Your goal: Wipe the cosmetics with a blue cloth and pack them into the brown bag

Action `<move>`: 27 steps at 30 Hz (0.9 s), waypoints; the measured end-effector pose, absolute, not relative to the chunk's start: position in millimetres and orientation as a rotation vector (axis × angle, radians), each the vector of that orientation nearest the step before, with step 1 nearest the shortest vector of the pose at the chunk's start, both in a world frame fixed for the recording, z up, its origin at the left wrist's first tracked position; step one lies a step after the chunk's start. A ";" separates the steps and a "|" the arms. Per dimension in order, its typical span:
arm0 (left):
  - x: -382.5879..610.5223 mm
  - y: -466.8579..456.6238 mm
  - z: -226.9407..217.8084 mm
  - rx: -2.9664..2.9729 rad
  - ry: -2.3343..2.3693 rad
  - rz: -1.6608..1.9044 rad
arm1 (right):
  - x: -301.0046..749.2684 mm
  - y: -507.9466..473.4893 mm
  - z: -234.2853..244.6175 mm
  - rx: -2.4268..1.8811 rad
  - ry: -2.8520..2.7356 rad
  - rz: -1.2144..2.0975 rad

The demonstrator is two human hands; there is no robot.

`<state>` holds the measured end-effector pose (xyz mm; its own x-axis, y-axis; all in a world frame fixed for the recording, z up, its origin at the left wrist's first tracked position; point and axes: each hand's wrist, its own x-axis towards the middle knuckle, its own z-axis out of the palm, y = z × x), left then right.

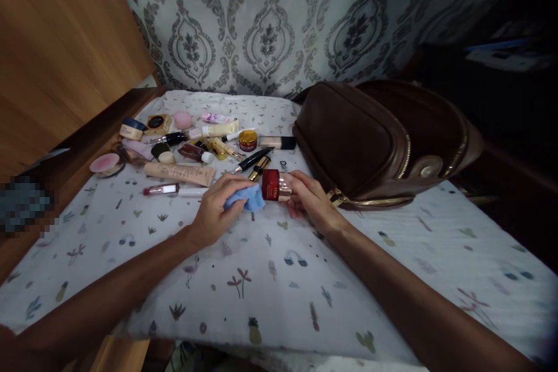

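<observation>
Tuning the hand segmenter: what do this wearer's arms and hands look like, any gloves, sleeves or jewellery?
Left hand and right hand: no gloves, no rings that I can make out. Left forearm and right forearm: no sleeves, watch, bracelet, cables or markers visible.

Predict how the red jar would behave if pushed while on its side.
The red jar looks round-walled, so it would probably roll. Its glossy surface suggests it may slip in the right hand. Its outline shows no dent under the grip, so it is likely stiff.
</observation>
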<state>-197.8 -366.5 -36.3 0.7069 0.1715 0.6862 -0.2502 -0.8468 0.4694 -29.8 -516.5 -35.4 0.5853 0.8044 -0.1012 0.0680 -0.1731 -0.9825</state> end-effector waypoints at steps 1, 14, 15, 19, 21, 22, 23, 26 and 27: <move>-197.4 -367.7 -35.1 2.339 -0.028 1.051 | -32.1 -517.0 -34.9 -1.623 -0.754 0.787; -202.7 -372.9 -30.0 2.462 -0.397 1.093 | -40.6 -517.7 -29.0 -1.328 -0.660 1.131; -202.7 -372.7 -28.0 2.463 -0.390 1.114 | -41.7 -518.1 -28.3 -1.322 -0.674 1.157; -202.1 -371.6 -24.4 2.431 -0.221 1.131 | -47.6 -519.8 -25.6 -1.246 -0.750 1.187; -201.4 -372.1 -24.7 2.383 -0.111 1.065 | -49.5 -520.0 -25.0 -1.206 -0.750 1.174; -201.2 -372.9 -24.9 2.354 -0.044 1.012 | -50.0 -520.0 -24.9 -1.198 -0.740 1.159; -201.0 -374.0 -24.9 2.320 0.031 0.948 | -50.4 -519.8 -25.0 -1.195 -0.726 1.136; -201.4 -378.8 -24.2 2.183 0.240 0.770 | -51.9 -519.4 -25.7 -1.197 -0.689 1.070; -201.7 -380.5 -24.1 2.121 0.293 0.730 | -52.7 -519.2 -26.1 -1.194 -0.683 1.052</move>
<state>-201.7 -380.5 -24.1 0.8019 0.4474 0.3959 -0.0496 -0.6105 0.7904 -52.7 -519.2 -26.1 0.3910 0.9153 -0.0965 -0.2844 0.0205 -0.9585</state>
